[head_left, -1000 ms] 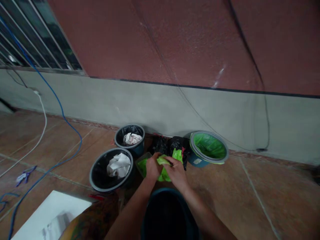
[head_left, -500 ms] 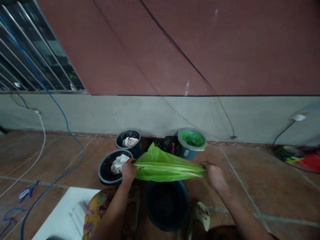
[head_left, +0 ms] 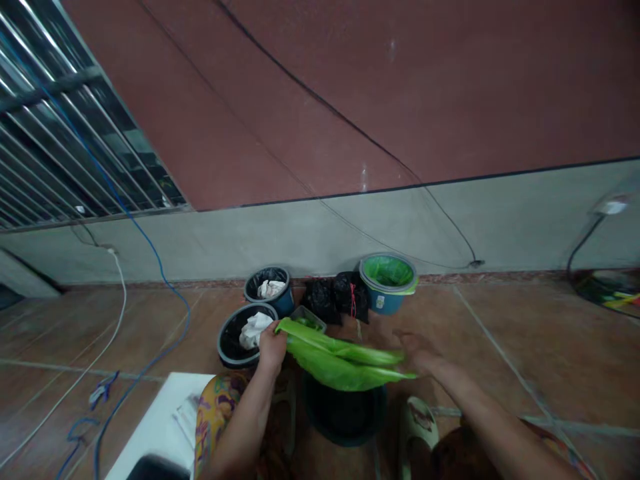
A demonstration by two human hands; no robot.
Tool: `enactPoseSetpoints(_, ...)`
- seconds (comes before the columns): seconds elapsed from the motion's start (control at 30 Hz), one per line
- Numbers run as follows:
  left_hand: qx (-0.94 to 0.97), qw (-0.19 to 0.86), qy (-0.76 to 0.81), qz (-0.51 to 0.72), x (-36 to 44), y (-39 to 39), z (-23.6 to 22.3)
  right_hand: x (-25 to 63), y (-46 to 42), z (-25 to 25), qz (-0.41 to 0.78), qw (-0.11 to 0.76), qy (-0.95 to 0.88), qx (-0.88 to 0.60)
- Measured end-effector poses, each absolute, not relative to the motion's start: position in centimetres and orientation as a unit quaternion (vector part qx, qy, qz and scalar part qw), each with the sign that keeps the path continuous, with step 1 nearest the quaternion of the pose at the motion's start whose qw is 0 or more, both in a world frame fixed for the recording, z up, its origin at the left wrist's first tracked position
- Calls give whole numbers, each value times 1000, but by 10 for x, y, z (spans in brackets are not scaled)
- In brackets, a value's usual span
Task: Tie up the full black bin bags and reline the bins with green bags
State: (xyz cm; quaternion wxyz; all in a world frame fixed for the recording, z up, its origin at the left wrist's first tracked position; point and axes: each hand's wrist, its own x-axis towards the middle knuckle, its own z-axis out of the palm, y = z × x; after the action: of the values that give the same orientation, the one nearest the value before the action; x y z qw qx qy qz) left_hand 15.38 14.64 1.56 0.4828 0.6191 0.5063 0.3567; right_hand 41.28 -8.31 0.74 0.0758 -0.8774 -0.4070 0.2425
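In the head view my left hand (head_left: 273, 347) is closed on one end of a bright green plastic bag (head_left: 340, 360), which stretches out to the right in loose folds. Beside the bag's free right end is my right hand (head_left: 420, 352), blurred, its fingers stretched out and apparently off the plastic. Below the bag, between my feet, stands a dark, unlined bin (head_left: 345, 420), partly covered by it. Behind my left hand a black-lined bin (head_left: 231, 340) holds crumpled white material (head_left: 254, 330).
Another black-lined bin (head_left: 285, 300) with white material, a small tray (head_left: 309, 319) with green contents, tied black bags (head_left: 350, 297) and green-lined stacked bins (head_left: 389, 293) stand along the wall. A white board (head_left: 150, 427) lies left. A blue cable (head_left: 187, 320) crosses the floor.
The bag was stretched between both hands; now its right end hangs loose and my right hand has come off it. The view has shifted and tilted, and the small tray has come into sight.
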Motion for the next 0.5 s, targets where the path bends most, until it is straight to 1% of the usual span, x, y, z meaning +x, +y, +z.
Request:
enactPoseSetpoints(0.03,612,507,492,356,160,139,18,405,-80,11,251,77,-411,-873)
enactPoseSetpoints(0.07,611,521,483,350,165,131,20,397,-77,14,255,103,-428,-861)
enactPoseSetpoints(0.17,626,532,462,334,182,112,24,370,-65,22,280,261,-529,-757)
enactPoseSetpoints(0.2,637,531,453,328,188,106,25,361,-61,24,289,295,-550,-726)
enactPoseSetpoints(0.23,648,529,443,322,193,101,24,352,-57,25,287,311,-561,-712)
enactPoseSetpoints(0.3,670,520,429,311,202,93,21,338,-50,24,274,310,-569,-711)
enactPoseSetpoints(0.37,685,506,428,302,209,87,18,329,-45,21,256,286,-565,-730)
enactPoseSetpoints(0.5,714,475,439,267,210,84,12,331,-42,13,225,198,-534,-791)
